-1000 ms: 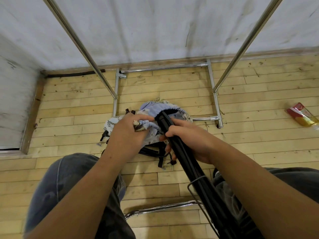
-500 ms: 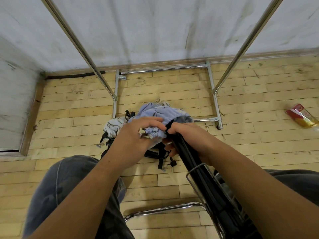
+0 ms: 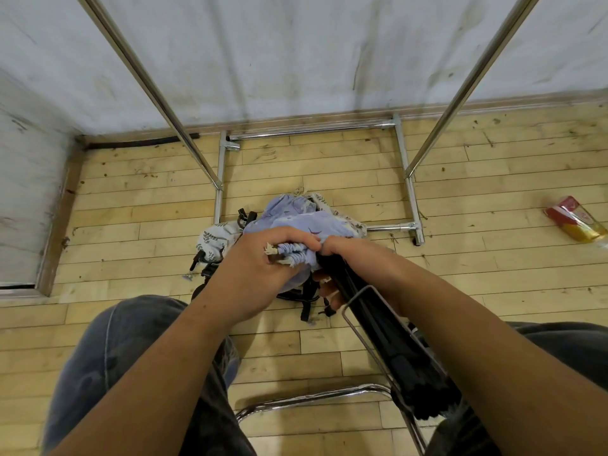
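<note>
Fitting a cover over a bundle: step in hand.

Item: lilac cloth [image 3: 309, 222] with a gathered hem, held at the centre of the scene above the floor and draped over the far tip of the black bundle [image 3: 388, 340].

Left hand [image 3: 260, 261]: fingers curled tight, pinching the bunched hem and its frayed cord end.

Right hand [image 3: 358, 258]: wrapped round the bundle just below the cloth, fingertips showing underneath.

Bundle: long, slanting from the near right lap up to the hands. A wire loop [image 3: 356, 299] stands round it beside the right wrist.

Handling, as judgement:
- Grip firmly close to the tip so the rods hold together.
- Spread the hem wide before drawing it nearward.
- Pull evenly along the bundle's length.
- Mind the wire loop, a likely snag.

Also present: leaf-print cloth [image 3: 214, 238] and black straps [image 3: 306, 301] on the wooden floor [image 3: 329, 350]; chrome rack frame [image 3: 408, 185] beyond; red-and-yellow packet [image 3: 575, 220] at far right.
</note>
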Demonstrator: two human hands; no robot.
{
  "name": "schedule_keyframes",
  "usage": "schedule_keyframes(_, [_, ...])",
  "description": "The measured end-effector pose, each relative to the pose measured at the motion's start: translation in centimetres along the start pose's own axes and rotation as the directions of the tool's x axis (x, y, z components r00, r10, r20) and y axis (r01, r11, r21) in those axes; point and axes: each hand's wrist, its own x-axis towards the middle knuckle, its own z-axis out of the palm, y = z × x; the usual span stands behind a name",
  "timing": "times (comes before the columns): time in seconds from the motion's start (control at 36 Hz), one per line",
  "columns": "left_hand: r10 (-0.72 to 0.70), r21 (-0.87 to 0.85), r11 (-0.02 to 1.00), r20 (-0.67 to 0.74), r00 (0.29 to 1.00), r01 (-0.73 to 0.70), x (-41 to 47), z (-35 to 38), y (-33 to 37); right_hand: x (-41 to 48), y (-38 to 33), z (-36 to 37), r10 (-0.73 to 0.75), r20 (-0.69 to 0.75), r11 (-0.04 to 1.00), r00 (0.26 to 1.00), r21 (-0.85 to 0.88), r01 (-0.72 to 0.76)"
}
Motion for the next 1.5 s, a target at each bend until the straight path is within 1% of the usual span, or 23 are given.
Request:
schedule_keyframes(0.06, [-0.032,0.023,0.999,-0.002,0.999,0.032,0.0,0.0,0.0,0.1,0.0,-0.1,-0.003,-0.009,1.0,1.0,0.005,0.003])
schedule_keyframes(0.17, [-0.102,0.109,0.989,-0.017,0.995,0.103,0.1,-0.1,-0.3,-0.1,0.0,-0.1,-0.03,-0.022,0.998,0.999,-0.054,0.029])
schedule_keyframes(0.25, [-0.142,0.183,0.973,-0.006,0.99,0.14,0.1,0.1,-0.6,-0.4,-0.2,0.0,-0.05,-0.006,0.995,0.999,-0.082,0.049])
schedule_keyframes(0.39, [-0.192,0.283,0.938,-0.051,0.98,0.199,0.3,0.1,-1.0,-0.6,-0.2,0.2,-0.074,0.038,0.989,0.997,-0.129,0.078])
schedule_keyframes(0.44, [-0.193,0.288,0.935,-0.073,0.978,0.206,0.4,0.0,-1.3,-0.7,-0.3,0.3,-0.071,0.075,0.991,0.995,-0.106,0.079])
schedule_keyframes(0.5, [-0.19,0.287,0.932,-0.129,0.973,0.22,0.6,-0.2,-1.9,-0.8,-0.4,0.3,-0.067,0.107,0.992,0.992,-0.1,0.078])
schedule_keyframes(0.61, [-0.19,0.175,0.958,-0.195,0.962,0.225,0.9,-0.4,-2.5,-1.3,-0.6,0.5,-0.064,0.125,0.987,0.99,-0.138,0.081])
schedule_keyframes(0.64, [-0.16,0.183,0.963,-0.207,0.965,0.199,0.8,-0.2,-2.3,-1.4,-0.6,0.5,-0.066,0.121,0.985,0.99,-0.151,0.084])
schedule_keyframes(0.69, [-0.123,0.219,0.962,-0.192,0.974,0.164,0.7,-0.1,-2.0,-1.5,-0.7,0.6,-0.069,0.106,0.98,0.992,-0.179,0.087])
schedule_keyframes(0.81, [-0.146,0.242,0.955,-0.111,0.983,0.17,0.6,0.0,-1.8,-1.1,-0.7,0.5,-0.046,0.03,0.978,0.999,-0.203,0.051])
schedule_keyframes(0.86, [-0.114,0.255,0.957,-0.099,0.989,0.136,0.5,0.0,-1.9,-1.0,-0.7,0.4,-0.027,0.0,0.983,1.0,-0.182,0.026])
schedule_keyframes(0.94, [-0.058,0.247,0.966,-0.076,0.995,0.075,0.4,0.1,-1.9,-0.8,-0.5,0.4,0.003,-0.02,0.995,1.0,-0.104,-0.005])
schedule_keyframes(1.06, [-0.055,0.235,0.97,-0.04,0.998,0.063,0.5,0.2,-2.2,-0.7,-0.6,0.6,0.001,-0.026,1.0,1.0,-0.029,-0.002])
schedule_keyframes(1.11, [-0.041,0.242,0.969,-0.056,0.998,0.054,0.6,0.3,-2.1,-0.8,-0.7,0.6,-0.011,-0.023,0.999,1.0,-0.046,0.01])
schedule_keyframes(1.19, [-0.043,0.188,0.98,-0.087,0.995,0.059,0.6,0.2,-1.9,-1.1,-0.6,0.4,-0.005,-0.017,0.995,1.0,-0.1,0.004])
schedule_keyframes(1.28, [-0.068,0.188,0.978,-0.149,0.986,0.096,0.7,0.1,-2.4,-1.4,-0.8,0.5,0.003,0.013,0.993,1.0,-0.119,-0.001])
schedule_keyframes(1.36, [-0.065,0.206,0.974,-0.14,0.988,0.093,0.9,0.2,-2.7,-1.6,-1.0,0.8,0.009,0.059,0.995,0.998,-0.1,-0.003])
schedule_keyframes(1.44, [-0.073,0.229,0.969,-0.076,0.994,0.089,0.8,0.0,-2.9,-1.4,-1.0,0.8,-0.019,0.124,1.0,0.992,0.012,0.017])
schedule_keyframes(1.5, [-0.107,0.216,0.969,-0.075,0.991,0.121,0.7,0.0,-3.1,-1.5,-1.1,0.8,-0.042,0.164,0.996,0.986,0.09,0.028])
